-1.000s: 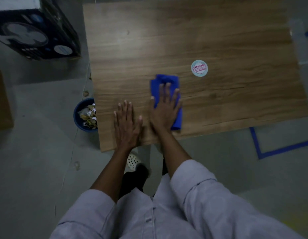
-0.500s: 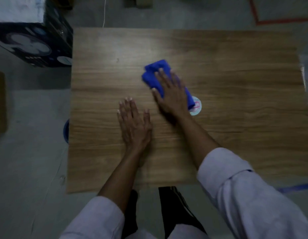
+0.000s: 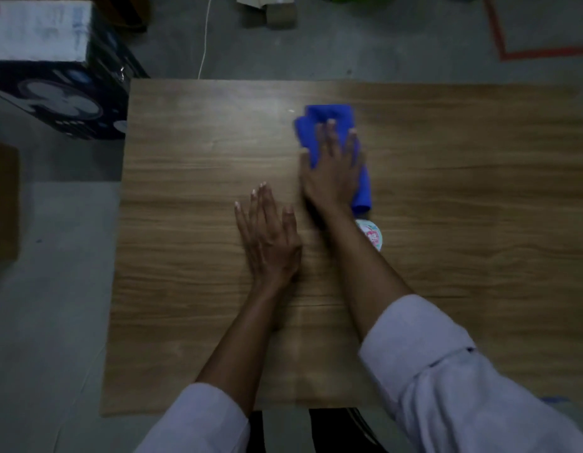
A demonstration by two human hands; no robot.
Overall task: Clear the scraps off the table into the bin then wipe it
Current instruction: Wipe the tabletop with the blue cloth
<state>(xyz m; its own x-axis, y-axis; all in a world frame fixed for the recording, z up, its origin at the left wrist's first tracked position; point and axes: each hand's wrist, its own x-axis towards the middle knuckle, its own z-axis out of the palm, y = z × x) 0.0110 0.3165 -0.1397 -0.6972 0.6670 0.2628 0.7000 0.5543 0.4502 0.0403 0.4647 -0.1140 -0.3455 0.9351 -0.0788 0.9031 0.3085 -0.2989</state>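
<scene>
A folded blue cloth [image 3: 327,117] lies on the wooden table [image 3: 185,191], past its middle toward the far edge. My right hand [image 3: 332,171] presses flat on the cloth with straight, spread fingers. My left hand [image 3: 267,237] rests flat on the bare wood, just left of and nearer than the right hand, fingers straight. A small white speck [image 3: 290,110] lies on the wood left of the cloth. The bin is out of view.
A round white sticker [image 3: 372,237] sits on the table beside my right forearm. A dark fan box [image 3: 64,103] stands on the floor off the table's far left corner. A white cable [image 3: 205,37] and orange floor tape [image 3: 545,53] lie beyond the far edge.
My right hand has pushed the blue cloth away from me, from near the front edge to past the sticker. The view has shifted, and the blue bin has dropped out of sight.
</scene>
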